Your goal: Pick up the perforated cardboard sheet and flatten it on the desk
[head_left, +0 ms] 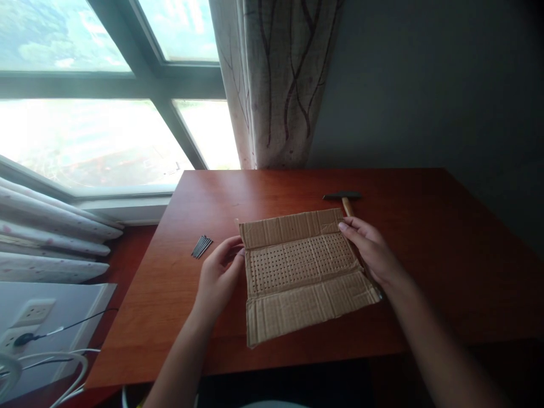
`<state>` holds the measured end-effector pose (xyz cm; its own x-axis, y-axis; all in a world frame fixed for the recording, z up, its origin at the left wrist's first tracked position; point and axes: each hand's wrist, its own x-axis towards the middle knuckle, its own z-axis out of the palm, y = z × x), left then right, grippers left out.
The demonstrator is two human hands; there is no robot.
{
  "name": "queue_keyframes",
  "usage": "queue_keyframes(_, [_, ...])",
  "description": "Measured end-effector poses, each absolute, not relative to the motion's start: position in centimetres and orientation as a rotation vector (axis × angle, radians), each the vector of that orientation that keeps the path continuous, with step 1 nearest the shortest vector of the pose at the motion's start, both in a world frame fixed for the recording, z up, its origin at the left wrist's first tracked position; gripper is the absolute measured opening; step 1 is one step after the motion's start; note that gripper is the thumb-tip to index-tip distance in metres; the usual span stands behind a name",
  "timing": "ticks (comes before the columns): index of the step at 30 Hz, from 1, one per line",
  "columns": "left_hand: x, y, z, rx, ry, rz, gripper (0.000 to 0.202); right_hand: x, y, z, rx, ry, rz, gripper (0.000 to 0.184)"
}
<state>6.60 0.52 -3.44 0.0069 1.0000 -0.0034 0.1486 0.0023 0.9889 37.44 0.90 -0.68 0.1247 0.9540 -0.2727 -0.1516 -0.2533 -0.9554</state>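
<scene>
Between both hands is a creased sheet of brown cardboard [293, 317], its middle band covered in rows of small holes. My left hand [221, 272] pinches its left edge near the upper corner. At the upper right corner, my right hand [368, 246] grips it with the thumb on top. A small bundle of nails [201, 246] lies on the table, left of the cardboard and close to my left hand. Behind the right corner rests a hammer [343, 196] with a dark head and wooden handle, part of the handle hidden by the cardboard and my hand.
The reddish-brown wooden table [446, 243] runs across the view. A patterned curtain [289, 85] hangs behind it, beside a bright window [97, 141]. On the lower left, a wall outlet [36, 311] has a plug in it, with white cables [76, 368] near the table edge.
</scene>
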Motion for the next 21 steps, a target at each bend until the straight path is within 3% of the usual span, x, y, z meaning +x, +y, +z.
queue_keyframes(9, [7.4, 0.6, -2.4, 1.272, 1.228, 1.007, 0.04, 38.0, 1.3, -0.4, -1.398, -0.727, 1.3, 0.034])
queue_keyframes(21, [9.7, 1.1, -2.0, 1.384, 1.172, 0.964, 0.046, 40.6, 1.0, -0.3, -1.408, -0.734, 1.228, 0.033])
